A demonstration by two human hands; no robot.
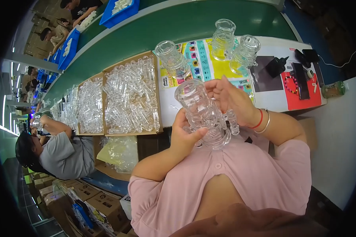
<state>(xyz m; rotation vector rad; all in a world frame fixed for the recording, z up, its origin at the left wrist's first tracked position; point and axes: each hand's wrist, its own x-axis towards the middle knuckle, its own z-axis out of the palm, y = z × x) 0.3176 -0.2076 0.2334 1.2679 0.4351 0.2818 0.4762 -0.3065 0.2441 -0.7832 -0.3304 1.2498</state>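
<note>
A clear ribbed plastic jar-shaped piece (pixel 201 112) is held up in front of my chest. My left hand (pixel 184 136) grips its lower side, thumb across the base. From the right, my right hand (pixel 233 100) wraps around it, with a small clear tube-like part (pixel 232 120) sticking out below the fingers. Three similar clear jars (pixel 172 58) (pixel 224 38) (pixel 245 53) stand on the white table (pixel 273 100) beyond my hands.
Cardboard trays (pixel 130 94) full of clear plastic parts lie to the left of the jars. A green conveyor belt (pixel 166 27) runs behind, with blue bins (pixel 120 12). A black mat, a red sheet with a phone (pixel 300 85) and a small bottle (pixel 333 89) sit right. A seated co-worker (pixel 59 152) works left.
</note>
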